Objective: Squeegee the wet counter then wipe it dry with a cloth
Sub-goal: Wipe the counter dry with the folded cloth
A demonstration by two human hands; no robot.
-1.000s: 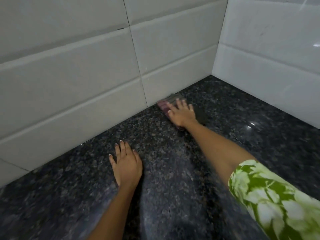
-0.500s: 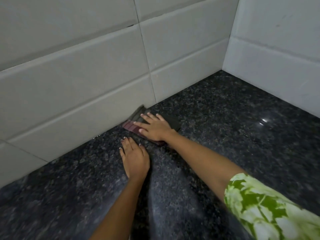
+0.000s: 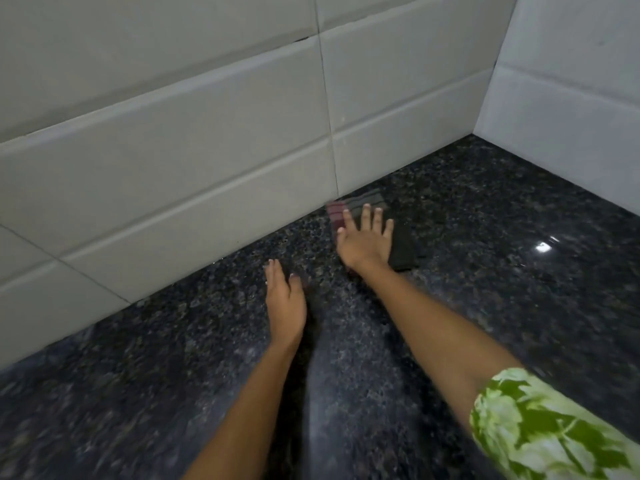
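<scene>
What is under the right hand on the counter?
A dark folded cloth with a reddish striped edge, pressed flat on the black speckled granite counter by the right hand. The cloth's middle is covered.

Your left hand (image 3: 284, 299): palm down, fingers straight and close together, forearm bare, reaching forward. Your right hand (image 3: 363, 242): palm down, fingers straight and spread, extended farther forward than the left and off to its right. Your right forearm: bare, stretched diagonally, with a green-and-white patterned sleeve (image 3: 540, 431) at the upper arm. The hands are apart.
</scene>
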